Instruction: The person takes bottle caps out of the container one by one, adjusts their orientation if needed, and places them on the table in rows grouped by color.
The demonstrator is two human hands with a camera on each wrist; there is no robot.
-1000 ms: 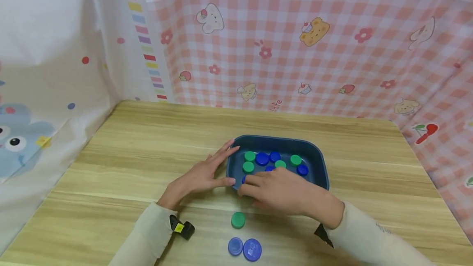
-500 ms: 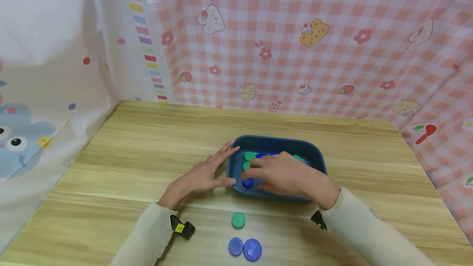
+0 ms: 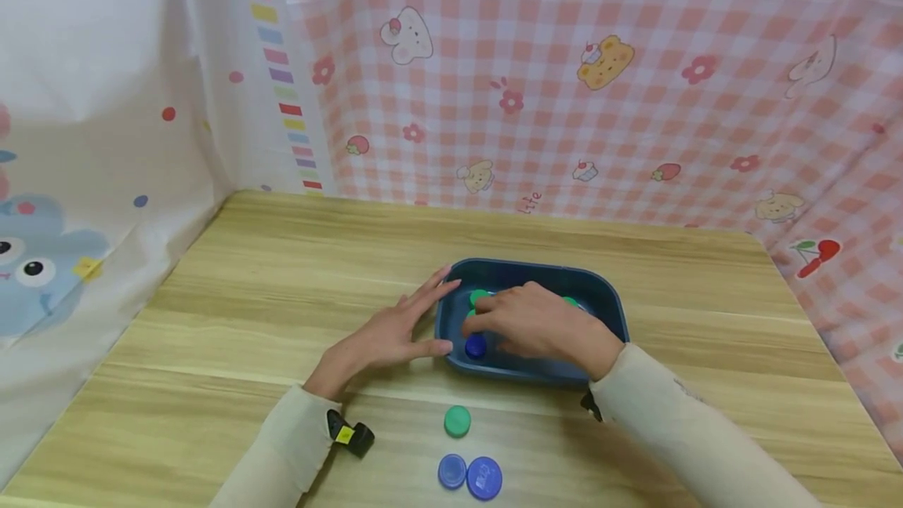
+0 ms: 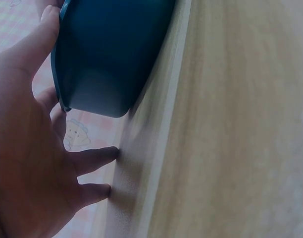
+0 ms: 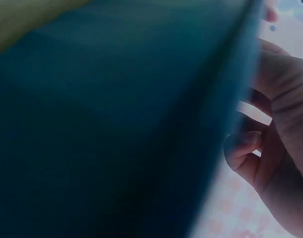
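A dark blue tray (image 3: 601, 285) sits on the wooden table with blue and green bottle caps in it. My left hand (image 3: 377, 339) spans the tray's left end, its straight fingers and thumb touching the rim. Over the middle of the tray, my right hand (image 3: 539, 325) reaches in with bent fingers. Its fingertips and anything between them are hidden. Just in front of these fingers lies a blue cap (image 3: 476, 346); a green cap (image 3: 479, 299) shows behind them. In the right wrist view the tray wall (image 5: 117, 124) blocks much of the scene.
On the table (image 3: 233, 335) in front of the tray lie one green cap (image 3: 457, 421), a smaller blue cap (image 3: 452, 471) and a larger blue cap (image 3: 484, 478). Patterned cloth (image 3: 451, 92) hangs behind the table and along its sides.
My right hand has moved from the tray's near edge further in, now covering most of the caps. The left hand stays at the tray's left end. The three caps on the table have not moved.
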